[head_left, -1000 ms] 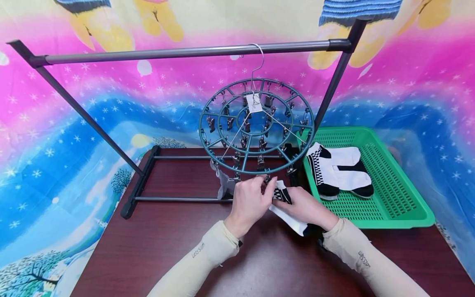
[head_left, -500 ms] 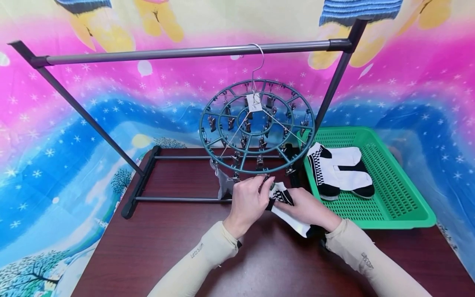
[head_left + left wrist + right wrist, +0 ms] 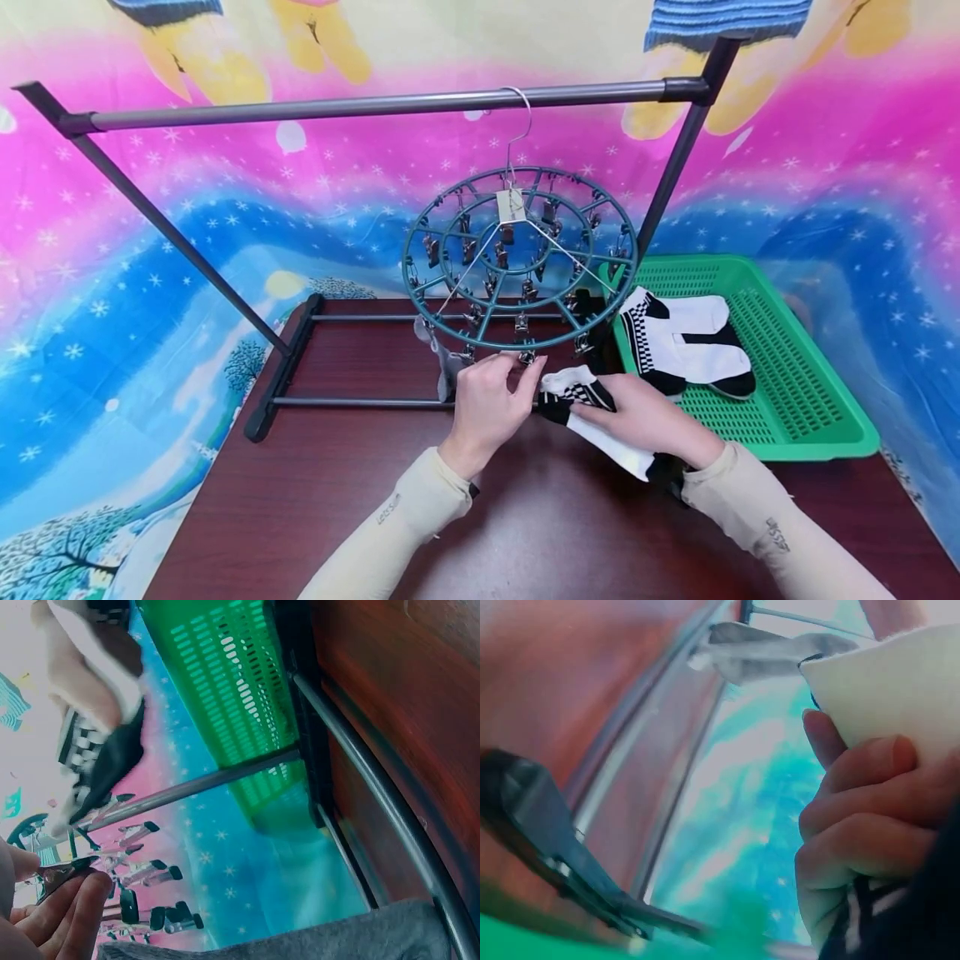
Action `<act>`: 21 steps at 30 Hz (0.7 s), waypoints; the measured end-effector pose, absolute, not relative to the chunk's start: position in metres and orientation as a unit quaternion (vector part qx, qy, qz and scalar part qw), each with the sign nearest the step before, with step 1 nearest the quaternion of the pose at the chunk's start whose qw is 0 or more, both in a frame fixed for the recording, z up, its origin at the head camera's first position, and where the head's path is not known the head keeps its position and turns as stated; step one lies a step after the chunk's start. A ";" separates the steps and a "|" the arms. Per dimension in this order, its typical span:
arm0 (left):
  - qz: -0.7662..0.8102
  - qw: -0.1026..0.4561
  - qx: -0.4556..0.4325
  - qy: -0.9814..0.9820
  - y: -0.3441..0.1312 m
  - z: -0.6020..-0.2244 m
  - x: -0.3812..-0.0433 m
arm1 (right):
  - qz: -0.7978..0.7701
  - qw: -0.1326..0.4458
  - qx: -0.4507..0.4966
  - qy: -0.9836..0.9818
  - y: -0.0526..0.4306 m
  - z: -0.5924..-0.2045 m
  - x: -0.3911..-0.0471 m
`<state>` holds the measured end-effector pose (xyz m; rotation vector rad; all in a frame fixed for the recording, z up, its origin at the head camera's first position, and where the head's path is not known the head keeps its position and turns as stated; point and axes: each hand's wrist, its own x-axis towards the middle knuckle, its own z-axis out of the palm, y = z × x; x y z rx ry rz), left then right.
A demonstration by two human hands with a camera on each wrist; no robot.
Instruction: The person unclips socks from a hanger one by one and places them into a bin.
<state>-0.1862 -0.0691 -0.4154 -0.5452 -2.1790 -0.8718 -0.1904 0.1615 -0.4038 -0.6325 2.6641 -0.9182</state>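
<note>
My left hand (image 3: 491,400) pinches a metal clip (image 3: 64,871) at the front rim of the round green clip hanger (image 3: 491,335). Between thumb and fingers, the clip shows in the left wrist view. To its right, my right hand (image 3: 652,417) grips a white sock (image 3: 611,446) with a black-and-white checkered cuff. The cuff end points toward the clip but stands apart from it. In the right wrist view, curled fingers (image 3: 870,776) wrap the white fabric. A grey sock (image 3: 444,371) hangs from the hanger just left of my left hand.
The hanger hooks over the top bar (image 3: 375,106) of a dark metal rack, with several clips dangling. At right, a green basket (image 3: 813,417) holds white-and-black socks (image 3: 690,342). The rack's lower bars (image 3: 360,402) run above the reddish-brown table (image 3: 360,500).
My right hand has drawn the sock down and right, away from the clip. My left hand has shifted slightly left, still pinching the clip, and the hanger has tilted a little.
</note>
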 end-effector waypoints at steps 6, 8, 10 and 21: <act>-0.329 0.362 -0.215 -0.845 -0.070 -0.416 -0.186 | -0.326 0.121 -0.179 0.921 0.180 -0.382 -0.195; -0.317 0.368 -0.221 -0.846 -0.070 -0.417 -0.186 | -0.336 0.113 -0.167 0.920 0.188 -0.376 -0.199; -0.298 0.372 -0.230 -0.848 -0.071 -0.419 -0.185 | -0.347 0.109 -0.154 0.919 0.197 -0.371 -0.203; -0.216 0.352 -0.255 -0.874 -0.075 -0.435 -0.180 | -0.420 0.108 -0.088 0.897 0.240 -0.350 -0.232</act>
